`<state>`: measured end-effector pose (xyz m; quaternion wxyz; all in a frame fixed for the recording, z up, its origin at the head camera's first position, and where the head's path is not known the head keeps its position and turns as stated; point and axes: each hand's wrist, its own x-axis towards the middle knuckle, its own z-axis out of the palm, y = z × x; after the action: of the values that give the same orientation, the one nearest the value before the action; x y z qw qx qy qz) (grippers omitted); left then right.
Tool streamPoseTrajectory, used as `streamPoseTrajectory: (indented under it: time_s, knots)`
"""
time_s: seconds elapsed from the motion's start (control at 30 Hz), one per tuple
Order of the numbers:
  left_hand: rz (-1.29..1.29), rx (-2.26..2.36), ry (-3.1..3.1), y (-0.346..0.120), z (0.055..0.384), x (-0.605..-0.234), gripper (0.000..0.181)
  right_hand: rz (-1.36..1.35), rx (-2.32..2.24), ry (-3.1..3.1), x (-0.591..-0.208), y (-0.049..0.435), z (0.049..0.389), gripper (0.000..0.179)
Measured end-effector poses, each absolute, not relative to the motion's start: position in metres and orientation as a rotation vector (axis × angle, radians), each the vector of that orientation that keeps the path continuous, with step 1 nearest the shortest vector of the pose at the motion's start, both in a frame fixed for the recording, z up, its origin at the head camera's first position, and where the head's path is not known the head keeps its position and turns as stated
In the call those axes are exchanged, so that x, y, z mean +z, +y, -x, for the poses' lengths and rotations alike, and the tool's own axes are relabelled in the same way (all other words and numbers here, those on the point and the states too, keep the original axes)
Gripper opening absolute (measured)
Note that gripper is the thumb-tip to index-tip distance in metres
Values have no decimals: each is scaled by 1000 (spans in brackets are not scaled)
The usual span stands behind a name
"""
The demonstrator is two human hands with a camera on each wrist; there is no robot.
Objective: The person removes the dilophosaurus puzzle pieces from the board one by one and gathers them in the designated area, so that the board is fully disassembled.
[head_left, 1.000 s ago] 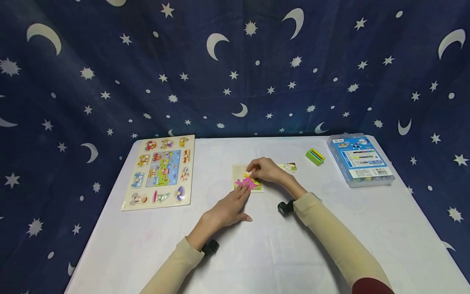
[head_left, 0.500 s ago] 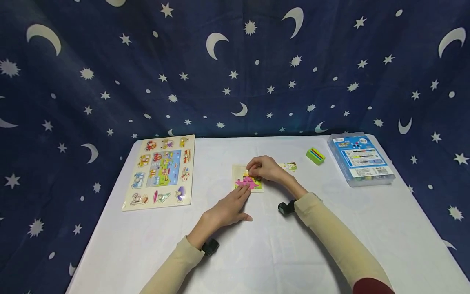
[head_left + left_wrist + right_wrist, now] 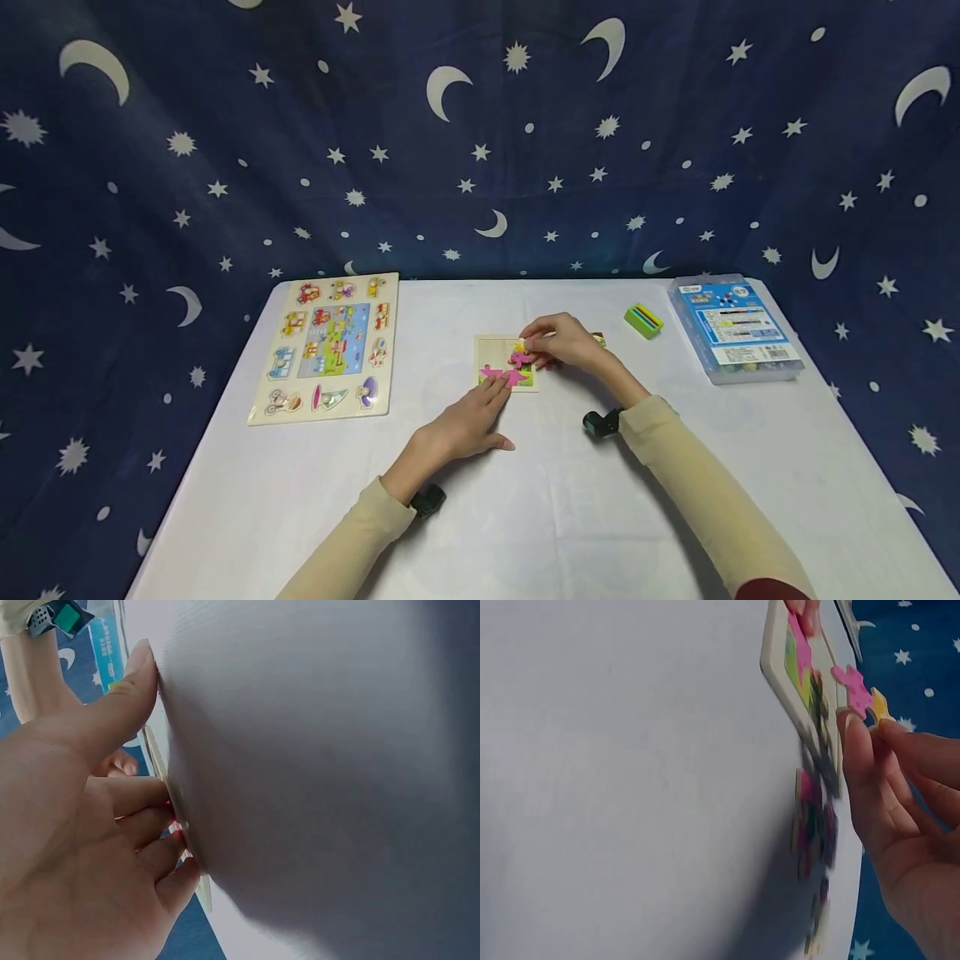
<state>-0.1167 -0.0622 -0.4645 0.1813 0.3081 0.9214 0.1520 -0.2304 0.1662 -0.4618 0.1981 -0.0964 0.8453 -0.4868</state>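
Note:
A small wooden puzzle tray (image 3: 483, 343) lies in the middle of the table, with pink and green pieces fitted along its near side. My left hand (image 3: 463, 427) rests its straight fingertips on those pink pieces at the tray's near edge, thumb spread out. Between thumb and forefinger, my right hand (image 3: 567, 342) pinches a pink and yellow jigsaw piece (image 3: 855, 688). In the right wrist view this piece is raised off the tray. Several loose jigsaw pieces (image 3: 807, 825) lie on the cloth beside the tray, mostly hidden under the right hand in the head view.
At the left lies a larger wooden peg puzzle board (image 3: 382, 392) with vehicle pictures. A green striped block (image 3: 643, 320) sits beyond the right hand, and a clear plastic case (image 3: 738, 329) with a blue label stands at the back right. A starry curtain (image 3: 480, 100) hangs behind the table.
My right hand has moved right and lifted the pink and yellow jigsaw piece away from the tray's middle, baring wood there. The left hand stays in place.

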Motion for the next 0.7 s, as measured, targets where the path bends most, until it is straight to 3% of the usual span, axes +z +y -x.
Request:
streamPoseTrajectory:
  time_s: [0.7]
  knots:
    - [-868, 443, 2612, -62, 115, -464, 93, 178, -1264, 2460, -460, 240, 218, 27]
